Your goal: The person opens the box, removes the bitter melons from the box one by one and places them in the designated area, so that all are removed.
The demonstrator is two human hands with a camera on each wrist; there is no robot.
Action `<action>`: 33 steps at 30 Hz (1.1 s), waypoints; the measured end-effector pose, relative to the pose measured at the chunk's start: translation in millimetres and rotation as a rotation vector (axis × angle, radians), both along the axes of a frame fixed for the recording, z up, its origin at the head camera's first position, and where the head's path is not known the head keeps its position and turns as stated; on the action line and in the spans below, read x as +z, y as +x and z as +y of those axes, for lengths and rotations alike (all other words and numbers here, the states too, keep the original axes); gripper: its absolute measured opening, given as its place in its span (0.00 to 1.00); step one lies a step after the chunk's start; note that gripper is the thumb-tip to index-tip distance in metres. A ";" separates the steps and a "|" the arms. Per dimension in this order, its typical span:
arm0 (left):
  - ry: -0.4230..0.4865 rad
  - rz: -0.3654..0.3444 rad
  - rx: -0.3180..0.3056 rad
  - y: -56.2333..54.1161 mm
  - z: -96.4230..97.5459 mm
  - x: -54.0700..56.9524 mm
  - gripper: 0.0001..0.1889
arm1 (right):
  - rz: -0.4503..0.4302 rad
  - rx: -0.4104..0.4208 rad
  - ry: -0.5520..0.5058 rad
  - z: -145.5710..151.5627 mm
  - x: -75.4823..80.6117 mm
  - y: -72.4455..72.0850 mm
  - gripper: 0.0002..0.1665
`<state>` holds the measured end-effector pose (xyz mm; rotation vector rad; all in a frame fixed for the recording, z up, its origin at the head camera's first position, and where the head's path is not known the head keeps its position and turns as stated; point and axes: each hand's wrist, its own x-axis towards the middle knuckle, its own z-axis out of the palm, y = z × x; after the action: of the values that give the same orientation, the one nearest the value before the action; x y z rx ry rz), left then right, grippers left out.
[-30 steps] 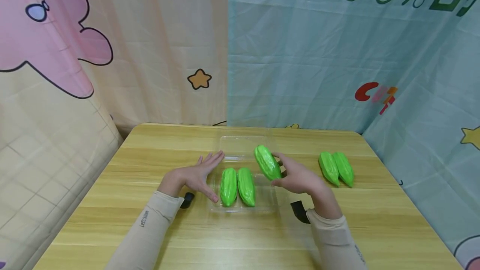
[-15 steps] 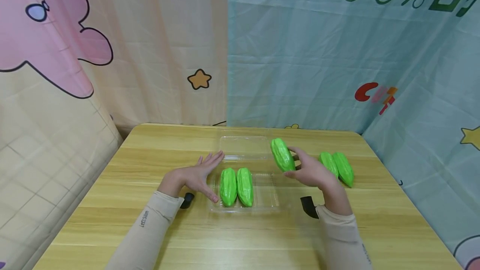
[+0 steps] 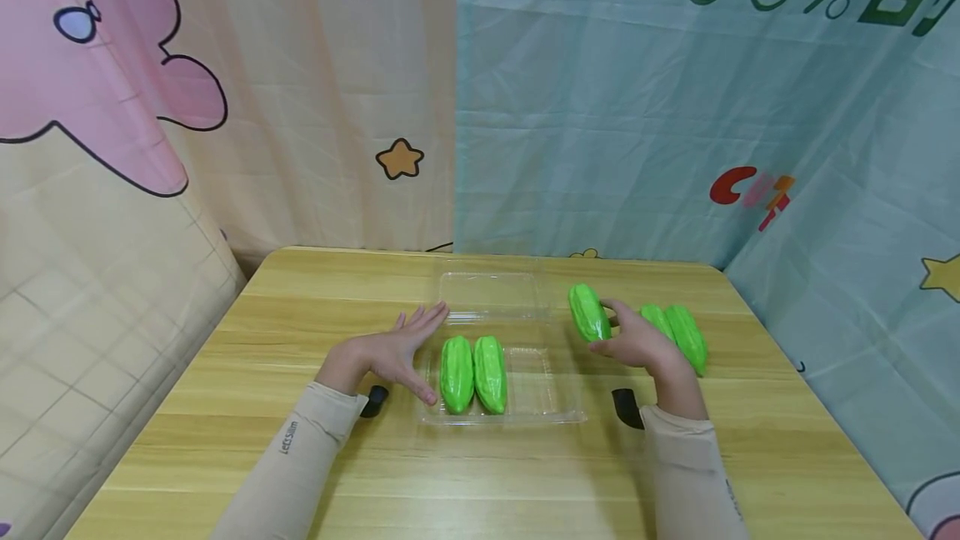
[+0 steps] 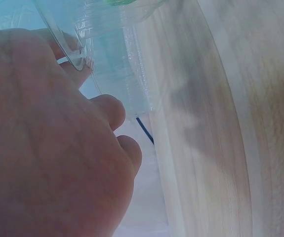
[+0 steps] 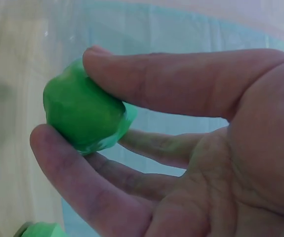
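My right hand (image 3: 633, 338) holds a shiny green ridged bitter melon (image 3: 588, 312) between thumb and fingers, right of a clear plastic clamshell box (image 3: 543, 420). In the right wrist view, the thumb lies across one side of this melon (image 5: 82, 111) and the fingers are on the other. Two more bitter melons (image 3: 491, 375) lie side by side in the left part of the box. My left hand (image 3: 390, 354) spreads its fingers along the box's left edge. The left wrist view shows its fingertips (image 4: 109, 111) at the clear plastic rim (image 4: 85, 59).
Another pair of bitter melons (image 3: 686, 338) lies on the wooden table (image 3: 465, 482) at the right, partly behind my right hand. The box's lid (image 3: 487, 294) lies folded back toward the far table edge. Printed curtains (image 3: 585, 148) hang behind and beside the table.
My right hand has carried its bitter melon rightward from over the box to beside it. Inside the box, the right one of the pair has shifted slightly left. My left hand stays put.
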<state>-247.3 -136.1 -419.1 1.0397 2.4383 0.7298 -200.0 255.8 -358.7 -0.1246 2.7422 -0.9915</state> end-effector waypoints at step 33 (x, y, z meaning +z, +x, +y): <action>0.000 -0.014 0.007 0.2 0.4 0.0 0.75 | -0.041 -0.139 0.205 27.1 -19.6 -11.5 0.50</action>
<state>-247.1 -135.7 -419.1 1.0228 2.4310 0.7369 -211.5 282.9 -378.3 0.1210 2.8250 -0.7289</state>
